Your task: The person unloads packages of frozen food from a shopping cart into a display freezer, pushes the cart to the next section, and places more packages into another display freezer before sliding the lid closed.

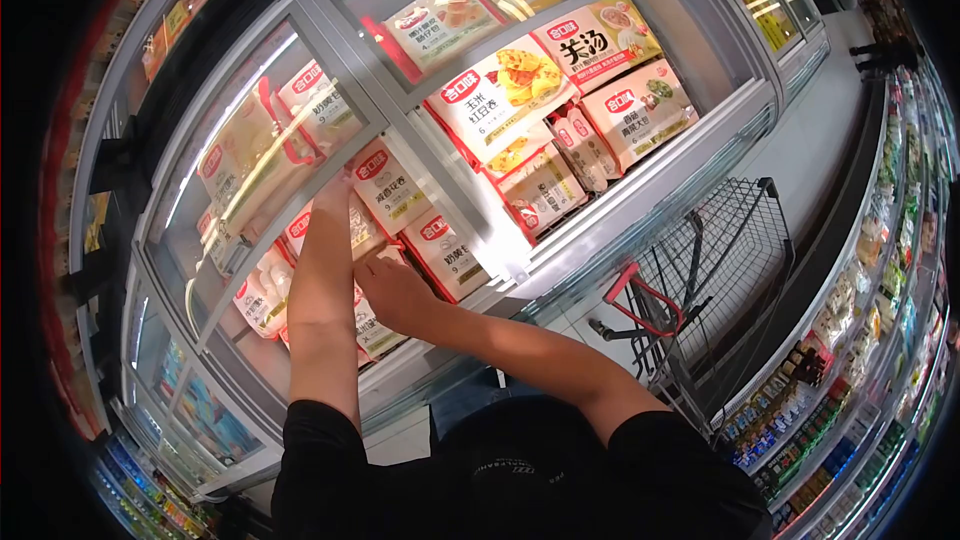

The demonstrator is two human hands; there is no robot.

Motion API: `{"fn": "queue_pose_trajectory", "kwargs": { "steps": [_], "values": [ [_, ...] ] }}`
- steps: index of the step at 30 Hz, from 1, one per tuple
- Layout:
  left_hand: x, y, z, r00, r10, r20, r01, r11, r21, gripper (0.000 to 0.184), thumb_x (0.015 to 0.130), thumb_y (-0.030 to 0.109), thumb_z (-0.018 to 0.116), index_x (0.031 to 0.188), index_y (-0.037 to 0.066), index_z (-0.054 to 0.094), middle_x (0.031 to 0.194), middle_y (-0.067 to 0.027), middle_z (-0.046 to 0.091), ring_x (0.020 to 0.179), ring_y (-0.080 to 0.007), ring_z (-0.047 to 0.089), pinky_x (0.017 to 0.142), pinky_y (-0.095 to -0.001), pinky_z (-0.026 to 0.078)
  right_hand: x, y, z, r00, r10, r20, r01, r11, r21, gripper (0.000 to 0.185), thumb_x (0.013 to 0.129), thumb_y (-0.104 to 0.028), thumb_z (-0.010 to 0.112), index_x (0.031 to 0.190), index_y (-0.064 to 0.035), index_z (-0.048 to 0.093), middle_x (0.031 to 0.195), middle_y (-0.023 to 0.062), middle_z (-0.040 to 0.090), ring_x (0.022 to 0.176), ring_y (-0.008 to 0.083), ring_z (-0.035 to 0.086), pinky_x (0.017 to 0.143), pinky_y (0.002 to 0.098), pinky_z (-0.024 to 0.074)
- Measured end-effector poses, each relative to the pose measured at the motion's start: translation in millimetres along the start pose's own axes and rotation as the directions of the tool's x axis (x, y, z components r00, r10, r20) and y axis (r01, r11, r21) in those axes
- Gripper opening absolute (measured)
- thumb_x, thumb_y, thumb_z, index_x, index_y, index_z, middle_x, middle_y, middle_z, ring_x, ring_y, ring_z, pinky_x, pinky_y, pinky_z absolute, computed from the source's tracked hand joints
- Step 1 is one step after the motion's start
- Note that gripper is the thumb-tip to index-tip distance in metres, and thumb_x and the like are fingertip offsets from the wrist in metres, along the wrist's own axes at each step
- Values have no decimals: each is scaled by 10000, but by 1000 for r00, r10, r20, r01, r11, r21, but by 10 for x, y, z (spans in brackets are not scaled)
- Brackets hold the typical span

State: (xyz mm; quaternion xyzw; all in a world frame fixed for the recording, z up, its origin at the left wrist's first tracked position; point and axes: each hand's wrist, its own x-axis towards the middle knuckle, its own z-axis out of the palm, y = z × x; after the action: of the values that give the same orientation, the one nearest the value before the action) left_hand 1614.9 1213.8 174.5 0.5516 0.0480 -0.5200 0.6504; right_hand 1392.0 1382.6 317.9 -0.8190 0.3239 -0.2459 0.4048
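Both my arms reach into an open section of a glass-topped freezer (500, 250) filled with red, white and cream frozen food packages. My left hand (336, 196) extends deepest, at the glass lid's lower frame; its fingers are hidden there. Nearer the front edge, my right hand (392, 290) has its fingers curled at the edge of a frozen food package (378, 332). Just beyond it lies another package (366, 226), partly covered by my left forearm. A red-edged package (392, 186) and a similar one (446, 252) lie to the right of my hands.
The sliding glass lid (262, 162) covers packages at the back left. In the right-hand section lie a corn-picture package (510, 90) and several others. A wire shopping cart (715, 255) with a red handle (640, 300) stands to the right. Stocked shelves (850, 330) curve along the far right.
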Motion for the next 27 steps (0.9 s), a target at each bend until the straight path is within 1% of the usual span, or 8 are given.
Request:
{"fn": "queue_pose_trajectory", "kwargs": {
  "steps": [9, 12, 16, 18, 21, 23, 25, 27],
  "values": [
    [100, -8, -356, 999, -34, 29, 30, 990, 135, 325, 966, 105, 665, 1255, 57, 526, 1142, -107, 623, 1048, -267, 650, 853, -382, 591, -71, 0, -218, 981, -186, 57, 193, 967, -164, 292, 743, -46, 676, 1020, 14, 605, 943, 162, 635, 895, 309, 662, 720, 394, 567],
    [-813, 92, -278, 984, 108, 141, -144, 951, 273, 303, 984, 161, 659, 1246, 53, 550, 1152, -89, 629, 1044, -257, 655, 835, -344, 580, -71, 120, -167, 968, -246, 38, 247, 933, -262, 248, 746, -93, 690, 967, -9, 616, 925, 145, 634, 870, 286, 663, 703, 371, 564],
    [-1848, 351, -437, 977, 209, 43, -207, 875, 438, 346, 967, 181, 693, 1259, 50, 562, 1175, -94, 635, 1053, -235, 653, 816, -327, 569, 23, 253, -343, 955, -287, 71, 295, 912, -286, 236, 761, -90, 678, 974, -16, 610, 915, 135, 618, 865, 285, 652, 687, 378, 558],
    [-2284, 459, -707, 943, 331, 37, -285, 746, 602, 385, 959, 191, 708, 1278, 37, 557, 1188, -99, 636, 1078, -236, 645, 820, -335, 567, 26, 316, -329, 958, -272, 94, 288, 910, -300, 245, 761, -66, 676, 987, -16, 597, 935, 135, 604, 886, 293, 643, 689, 387, 555],
    [-2628, 650, -1266, 809, 563, 171, -441, 387, 810, 476, 899, 148, 756, 1304, 12, 545, 1268, -130, 595, 1094, -224, 635, 844, -346, 553, 101, 310, -439, 950, -275, 149, 310, 891, -332, 278, 740, -33, 679, 1000, -13, 580, 964, 138, 590, 899, 303, 636, 703, 393, 555],
    [-2916, 881, -1399, 580, 729, 363, -422, -112, 900, 615, 817, 175, 823, 1331, 8, 527, 1389, -221, 499, 1308, -379, 484, 1060, -490, 419, 239, 219, -439, 937, -303, 176, 346, 872, -346, 298, 731, -19, 679, 1008, -11, 572, 973, 138, 585, 904, 307, 632, 718, 395, 553],
    [-3053, 1101, -1439, 491, 766, 416, -260, -326, 909, 720, 773, 185, 851, 1378, 11, 500, 1464, -233, 434, 1362, -436, 401, 1120, -506, 352, 434, 81, -388, 920, -348, 181, 391, 854, -342, 315, 724, -8, 679, 1019, -11, 566, 974, 138, 582, 914, 308, 629, 738, 398, 550],
    [-2912, 1317, -1514, 487, 734, 473, -249, -402, 881, 810, 749, 192, 857, 1427, 13, 451, 1503, -228, 406, 1378, -465, 375, 1136, -520, 330, 724, -131, -233, 893, -412, 183, 451, 801, -394, 348, 745, -22, 672, 1078, -9, 573, 1006, 130, 586, 963, 305, 622, 791, 419, 534]
  ]
}}
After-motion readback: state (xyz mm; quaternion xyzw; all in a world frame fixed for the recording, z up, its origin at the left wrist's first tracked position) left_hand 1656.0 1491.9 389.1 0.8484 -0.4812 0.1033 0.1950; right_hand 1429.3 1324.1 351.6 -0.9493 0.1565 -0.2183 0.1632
